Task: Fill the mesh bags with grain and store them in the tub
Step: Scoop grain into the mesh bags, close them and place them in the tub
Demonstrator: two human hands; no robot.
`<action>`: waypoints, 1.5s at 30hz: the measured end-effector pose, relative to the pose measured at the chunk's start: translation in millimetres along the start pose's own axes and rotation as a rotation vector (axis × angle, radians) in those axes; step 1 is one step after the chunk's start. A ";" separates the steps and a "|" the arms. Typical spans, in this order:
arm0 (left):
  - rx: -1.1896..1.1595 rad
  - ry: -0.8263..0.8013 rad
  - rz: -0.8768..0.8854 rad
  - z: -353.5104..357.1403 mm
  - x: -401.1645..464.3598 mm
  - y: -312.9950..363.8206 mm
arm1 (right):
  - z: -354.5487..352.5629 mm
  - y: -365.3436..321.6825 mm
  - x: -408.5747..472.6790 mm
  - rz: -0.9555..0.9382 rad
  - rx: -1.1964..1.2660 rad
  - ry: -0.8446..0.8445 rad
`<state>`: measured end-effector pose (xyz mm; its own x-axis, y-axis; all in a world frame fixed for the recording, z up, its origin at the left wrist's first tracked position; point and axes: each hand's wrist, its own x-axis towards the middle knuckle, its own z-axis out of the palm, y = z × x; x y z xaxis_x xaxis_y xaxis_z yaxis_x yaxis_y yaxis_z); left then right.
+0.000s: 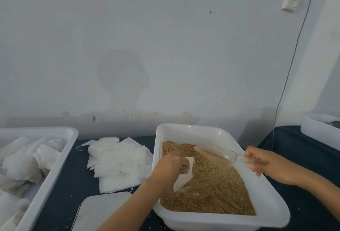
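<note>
- Grain (207,188) fills the white tray (185,129) at near right.
- Left hand (170,166) pinches an empty mesh bag (184,175) over the grain, the bag hanging below its fingers.
- Right hand (266,164) grips a clear scoop (219,155) holding grain, just right of the bag.
- Filled bags lie in the tub (60,159) at far left; a stack of empty bags (117,162) lies between tub and tray.

White tub (272,210), golden-brown grain (211,190), white mesh bags (117,162), clear scoop (219,155), seemingly dark navy tablecloth (73,181)
</note>
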<state>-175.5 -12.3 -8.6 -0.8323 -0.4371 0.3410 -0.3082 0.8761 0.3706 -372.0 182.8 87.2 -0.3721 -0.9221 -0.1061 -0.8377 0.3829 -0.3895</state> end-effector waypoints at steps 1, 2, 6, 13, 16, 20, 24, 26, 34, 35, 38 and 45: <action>0.022 -0.016 0.034 1.2 -0.6 -1.0 | -3.5 -1.0 -2.7 -0.008 -0.013 -0.016; 0.042 -0.026 0.061 2.9 -1.2 -1.6 | -6.1 -2.3 -4.2 -0.016 -0.024 -0.032; 0.086 -0.009 0.103 5.8 -2.0 -0.6 | -14.2 -12.8 -3.4 -0.029 -0.114 -0.086; 0.069 0.034 0.126 -1.1 -7.2 3.7 | -26.6 -41.6 8.3 -0.029 -0.420 -0.124; 0.071 0.037 0.127 -2.6 -7.4 4.1 | -32.9 -58.0 15.1 -0.026 -0.534 -0.156; 0.056 0.023 0.115 -3.7 -7.7 4.5 | -39.7 -77.0 23.8 -0.033 -0.629 -0.203; 0.048 0.018 0.100 -3.3 -7.0 3.1 | -43.0 -88.8 29.2 -0.023 -0.706 -0.203; 0.046 0.018 0.094 -1.8 -6.9 1.6 | -43.0 -91.6 30.1 -0.022 -0.744 -0.188; 0.025 0.066 0.009 6.6 -4.3 -4.2 | -47.0 -82.5 25.0 -0.003 -0.696 -0.143; 0.038 0.089 -0.011 7.5 -4.1 -4.9 | -45.7 -78.5 23.6 0.022 -0.698 -0.159; 0.032 0.205 -0.067 8.2 -4.2 -6.0 | -32.5 -62.9 20.8 0.089 -0.738 -0.282; -0.044 0.317 -0.089 4.5 -7.2 -5.8 | 11.0 -43.4 19.0 0.007 -0.568 -0.331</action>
<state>-169.8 -13.3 -17.1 -0.6161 -0.5590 0.5549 -0.3471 0.8251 0.4458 -338.4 148.0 92.0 -0.3117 -0.8533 -0.4180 -0.9501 0.2755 0.1460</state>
